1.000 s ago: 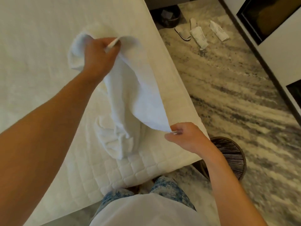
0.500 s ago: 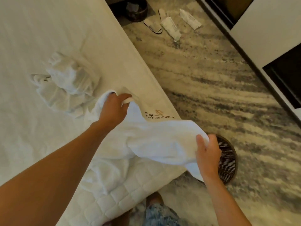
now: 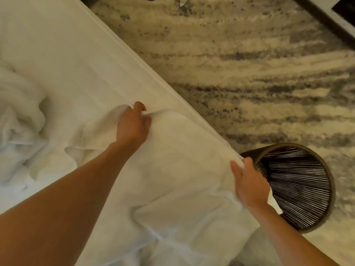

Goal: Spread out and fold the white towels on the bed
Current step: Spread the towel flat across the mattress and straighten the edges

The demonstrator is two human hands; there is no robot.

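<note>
Two hands are shown on one white towel [image 3: 182, 166], which is laid out over the near right corner of the bed [image 3: 76, 54]. The left hand [image 3: 132, 129] is placed at the towel's far edge; its fingers are curled down over a raised ridge of cloth, with the thumb tucked on the far side, so that the edge is gripped and bunched. The right hand [image 3: 248, 184] is seen at the right edge of the bed, where a corner of the same towel is pinched between the thumb and curled fingers. Between the two hands the cloth is drawn fairly flat, while loose folds are left in its near part. A second mass of white towelling [image 3: 21, 120] is seen crumpled on the bed at the far left, well apart from both hands; whether it is one towel or several cannot be told. One round, dark slatted basket [image 3: 299, 189] stands on the floor just beside the bed's corner, right of the right hand. The floor is covered by a carpet [image 3: 230, 64] streaked in beige and grey.
</note>
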